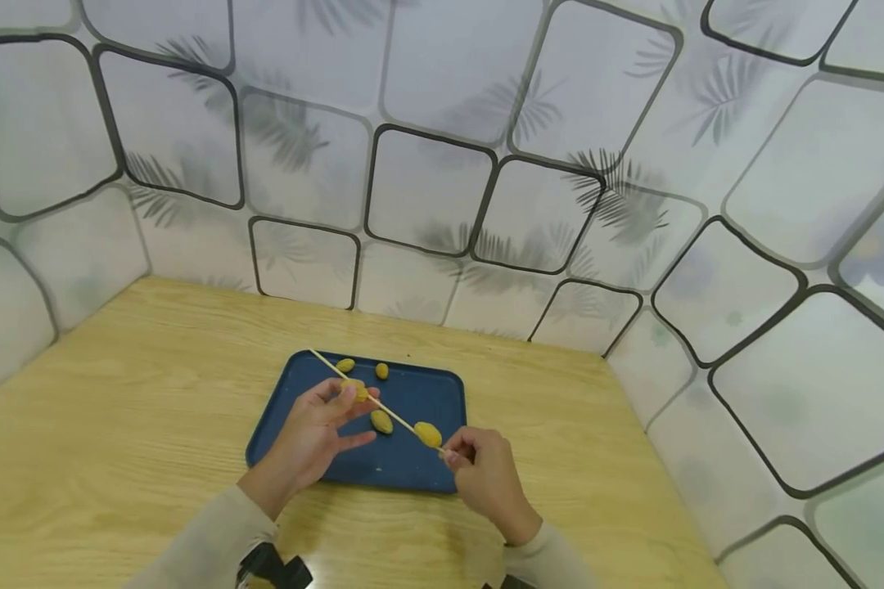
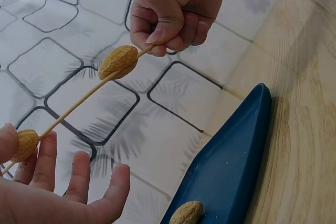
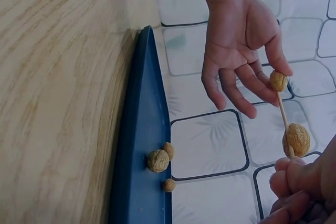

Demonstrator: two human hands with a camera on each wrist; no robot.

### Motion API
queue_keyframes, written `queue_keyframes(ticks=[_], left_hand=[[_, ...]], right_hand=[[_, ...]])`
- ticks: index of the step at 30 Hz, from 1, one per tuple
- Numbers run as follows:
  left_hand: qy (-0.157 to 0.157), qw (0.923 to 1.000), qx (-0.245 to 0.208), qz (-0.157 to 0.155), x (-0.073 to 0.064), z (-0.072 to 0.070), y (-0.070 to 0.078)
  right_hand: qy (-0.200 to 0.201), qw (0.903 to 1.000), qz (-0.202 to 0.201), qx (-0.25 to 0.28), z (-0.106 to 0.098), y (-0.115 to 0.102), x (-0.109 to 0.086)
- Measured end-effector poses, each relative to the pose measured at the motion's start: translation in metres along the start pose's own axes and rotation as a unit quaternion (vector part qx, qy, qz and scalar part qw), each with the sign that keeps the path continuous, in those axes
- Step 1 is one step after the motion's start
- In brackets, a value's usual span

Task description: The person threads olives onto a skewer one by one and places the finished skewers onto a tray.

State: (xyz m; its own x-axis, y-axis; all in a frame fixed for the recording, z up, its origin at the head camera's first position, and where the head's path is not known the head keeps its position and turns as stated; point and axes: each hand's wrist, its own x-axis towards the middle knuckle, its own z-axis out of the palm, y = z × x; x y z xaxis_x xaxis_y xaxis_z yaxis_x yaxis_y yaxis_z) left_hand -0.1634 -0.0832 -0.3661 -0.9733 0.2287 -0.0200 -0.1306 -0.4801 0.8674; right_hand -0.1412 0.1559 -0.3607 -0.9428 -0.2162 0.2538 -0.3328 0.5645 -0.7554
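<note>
A thin wooden skewer [image 1: 394, 415] slants above the tray in the head view, with two wrinkled, yellow-brown oval pieces on it, like dried fruit. My left hand [image 1: 317, 433] pinches one oval piece [image 2: 25, 145] between thumb and finger, the other fingers spread. Beyond that hand the skewer's far end sticks out. My right hand [image 1: 489, 478] grips the near end of the skewer, its fingers curled. Just ahead of the right fingertips sits the second oval piece [image 1: 427, 434], also seen in the left wrist view [image 2: 118, 62]. Below lies the dark blue tray [image 1: 412, 474].
Three loose oval pieces lie on the tray: one near the middle [image 1: 381, 422], a second piece [image 1: 345, 365] and a smaller piece [image 1: 382, 370] by its far edge. The tray rests on a wood-grain table [image 1: 155, 393]. Patterned sheeting [image 1: 427, 196] walls the back and sides.
</note>
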Motion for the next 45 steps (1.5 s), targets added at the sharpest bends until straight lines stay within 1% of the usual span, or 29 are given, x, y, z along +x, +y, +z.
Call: queue_keyframes(ticks=[6,14,21,27,31,35,39,45], left_hand=[[0.002,0.9998,0.021,0.002,0.0,0.004,-0.002],[0.008,0.9996,0.025,-0.001,0.0,0.009,-0.004],[-0.001,0.9992,0.04,-0.008,-0.001,0.012,-0.005],[-0.008,0.9984,0.056,-0.003,-0.001,0.014,-0.006],[-0.008,0.9986,0.052,-0.006,-0.001,0.017,-0.006],[-0.003,0.9991,0.042,-0.012,-0.001,0.02,-0.008],[-0.002,0.9991,0.037,-0.019,-0.002,0.022,-0.009],[-0.012,0.9992,0.033,-0.02,-0.002,0.023,-0.012]], right_hand=[[0.004,1.0,-0.001,-0.005,0.0,-0.002,0.003],[0.009,0.9999,-0.001,-0.007,0.003,-0.005,0.005],[0.012,0.9999,-0.009,-0.007,0.004,-0.006,0.005],[0.015,0.9997,-0.014,-0.011,0.006,-0.008,0.007],[0.018,0.9998,-0.01,-0.008,0.008,-0.008,0.008],[0.019,0.9997,-0.016,-0.008,0.008,-0.009,0.008],[0.023,0.9993,-0.023,-0.019,0.008,-0.009,0.008],[0.033,0.9982,-0.033,-0.036,0.008,-0.011,0.009]])
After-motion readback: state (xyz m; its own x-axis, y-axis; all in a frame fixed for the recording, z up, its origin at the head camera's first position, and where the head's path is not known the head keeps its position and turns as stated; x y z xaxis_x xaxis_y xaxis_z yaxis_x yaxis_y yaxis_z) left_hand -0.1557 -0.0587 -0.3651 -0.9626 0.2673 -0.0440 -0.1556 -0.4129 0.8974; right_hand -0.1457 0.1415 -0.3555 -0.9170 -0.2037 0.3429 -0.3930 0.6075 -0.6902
